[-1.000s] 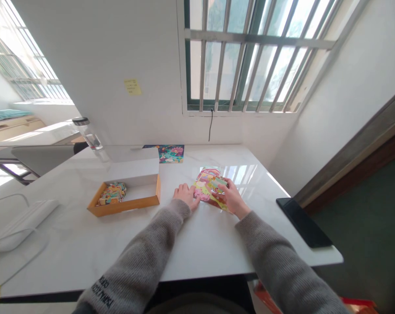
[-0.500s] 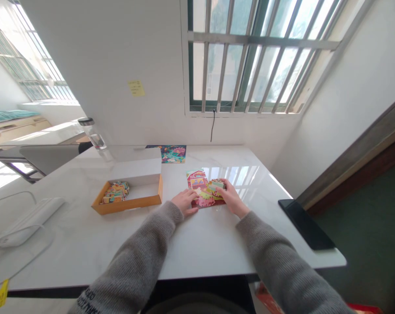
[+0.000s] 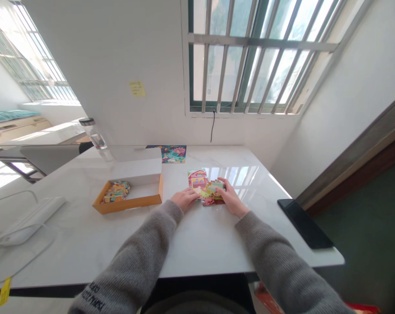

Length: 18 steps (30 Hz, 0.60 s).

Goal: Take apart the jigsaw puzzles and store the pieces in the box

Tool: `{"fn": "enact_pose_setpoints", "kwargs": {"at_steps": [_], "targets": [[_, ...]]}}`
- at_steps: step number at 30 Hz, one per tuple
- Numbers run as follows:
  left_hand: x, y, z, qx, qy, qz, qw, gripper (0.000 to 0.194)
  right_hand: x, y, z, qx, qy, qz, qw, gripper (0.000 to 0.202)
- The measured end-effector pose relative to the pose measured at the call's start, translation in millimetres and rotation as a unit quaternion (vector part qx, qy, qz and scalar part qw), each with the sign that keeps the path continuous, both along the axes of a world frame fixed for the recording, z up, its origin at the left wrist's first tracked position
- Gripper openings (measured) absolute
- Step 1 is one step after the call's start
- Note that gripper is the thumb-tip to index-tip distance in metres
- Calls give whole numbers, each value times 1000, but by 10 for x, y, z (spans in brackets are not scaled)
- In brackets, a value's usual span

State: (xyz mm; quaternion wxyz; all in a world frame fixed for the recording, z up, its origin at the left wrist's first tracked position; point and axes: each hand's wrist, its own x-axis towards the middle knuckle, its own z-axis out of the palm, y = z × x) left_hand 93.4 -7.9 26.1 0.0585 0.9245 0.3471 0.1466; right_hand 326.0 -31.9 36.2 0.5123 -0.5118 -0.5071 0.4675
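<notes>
A colourful jigsaw puzzle (image 3: 197, 175) with a red barn picture lies partly joined on the white table in front of me. My left hand (image 3: 185, 199) is at its lower left side, fingers pinched on puzzle pieces near the pink and yellow-green part; how many is unclear. In my right hand (image 3: 231, 199) is a small stack of puzzle pieces (image 3: 216, 186), gripped between thumb and fingers just over the puzzle's right side. The hand and stack hide part of the picture beneath.
An orange-sided box (image 3: 132, 203) with several puzzle pieces (image 3: 117, 192) stands to the left. Behind lies a dark colourful picture sheet (image 3: 173, 154). A bottle (image 3: 94, 134) stands at the far left, a black tablet-like slab (image 3: 304, 223) at the right edge, and a white power strip (image 3: 32, 220) at left.
My left fingers have closed and shifted slightly up and right. The puzzle's lower left corner no longer shows where it lay, leaving bare table there. My right hand still holds its stack.
</notes>
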Motion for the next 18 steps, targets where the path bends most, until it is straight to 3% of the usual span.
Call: {"fn": "enact_pose_setpoints", "kwargs": {"at_steps": [3,6,8,12,18], "targets": [[-25,-15,26,22,-33,-16,999,33,14,9,-20,1,5,1,1000,56],[-37,-73,104,66,-73,16,995,35,28,-8,-6,5,-2,8,1000,56],[-34,-125,150,91,-101,28,990,36,18,-43,27,50,-20,5,999,54],[24,-210,161,154,-163,-6,975,40,-109,-164,102,120,0,7,993,48],[139,-262,124,220,-181,-30,958,48,-329,-279,107,-3,176,85,981,42]]}}
